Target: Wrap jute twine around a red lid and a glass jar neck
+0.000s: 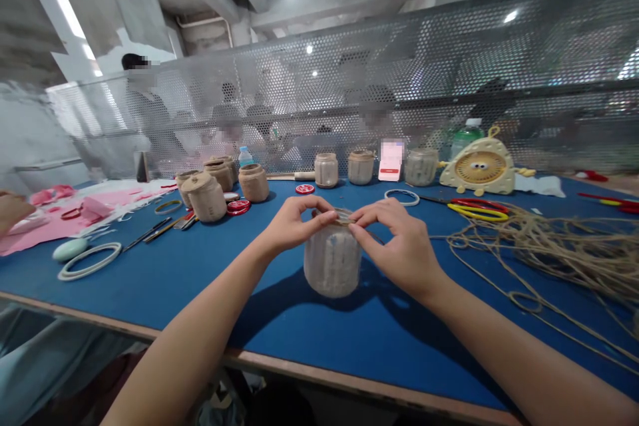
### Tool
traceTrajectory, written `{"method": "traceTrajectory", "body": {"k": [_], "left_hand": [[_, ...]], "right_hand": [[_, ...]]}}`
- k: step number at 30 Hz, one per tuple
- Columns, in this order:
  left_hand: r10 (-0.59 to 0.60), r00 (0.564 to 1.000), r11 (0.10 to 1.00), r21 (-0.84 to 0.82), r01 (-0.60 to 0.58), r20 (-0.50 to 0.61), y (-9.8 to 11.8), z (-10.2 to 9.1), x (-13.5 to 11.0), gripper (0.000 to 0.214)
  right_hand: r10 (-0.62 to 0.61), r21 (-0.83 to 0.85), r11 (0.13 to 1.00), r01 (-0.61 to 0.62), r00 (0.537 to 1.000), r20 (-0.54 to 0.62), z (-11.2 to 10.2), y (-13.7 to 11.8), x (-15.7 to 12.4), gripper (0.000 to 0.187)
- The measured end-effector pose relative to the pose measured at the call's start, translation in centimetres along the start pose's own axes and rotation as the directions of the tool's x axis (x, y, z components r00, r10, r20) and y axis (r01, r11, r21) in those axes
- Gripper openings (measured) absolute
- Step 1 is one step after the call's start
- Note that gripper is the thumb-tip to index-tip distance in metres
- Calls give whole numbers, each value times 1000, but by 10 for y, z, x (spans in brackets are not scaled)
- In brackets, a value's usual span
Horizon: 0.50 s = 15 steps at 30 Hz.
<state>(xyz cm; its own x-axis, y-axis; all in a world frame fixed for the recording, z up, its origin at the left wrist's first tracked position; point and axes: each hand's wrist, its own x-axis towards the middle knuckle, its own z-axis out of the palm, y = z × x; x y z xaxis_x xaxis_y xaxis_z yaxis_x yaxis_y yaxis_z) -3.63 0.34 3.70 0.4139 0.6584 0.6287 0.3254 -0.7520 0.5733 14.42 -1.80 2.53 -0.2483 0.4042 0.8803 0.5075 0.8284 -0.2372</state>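
Note:
A cloudy glass jar (pixel 333 265) stands upright on the blue table in front of me, with a thin band of brown twine (pixel 343 220) at its neck. My left hand (pixel 303 221) is closed at the left of the rim, thumb and forefinger pinching the jar there. On the other side my right hand (pixel 399 243) pinches the twine against the neck; what lies under its fingertips is partly hidden. A loose heap of brown twine (pixel 564 249) spreads over the table to the right, and a strand from it runs toward my right hand.
Twine-wrapped jars (pixel 208 198) stand at left, and plain glass jars (pixel 326 170) at the back. Scissors (pixel 479 208), a white ring (pixel 402 197), a lit phone (pixel 391 161) and a cheese-shaped fan (pixel 478 165) lie beyond. Another person's hand (pixel 12 210) is at far left.

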Motion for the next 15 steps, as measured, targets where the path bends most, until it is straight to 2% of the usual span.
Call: {"method": "traceTrajectory", "body": {"k": [6,15], "left_hand": [[45,998,996,-81,-47,-33,-9,-3,2,24],[-32,999,988,-150,30,-12,-11,-3,2,32]], "right_hand": [[9,-4,1000,-9,1000,-27,0,0,1,12],[20,11,1000,-20,1000,-22,0,1,1,13]]}}
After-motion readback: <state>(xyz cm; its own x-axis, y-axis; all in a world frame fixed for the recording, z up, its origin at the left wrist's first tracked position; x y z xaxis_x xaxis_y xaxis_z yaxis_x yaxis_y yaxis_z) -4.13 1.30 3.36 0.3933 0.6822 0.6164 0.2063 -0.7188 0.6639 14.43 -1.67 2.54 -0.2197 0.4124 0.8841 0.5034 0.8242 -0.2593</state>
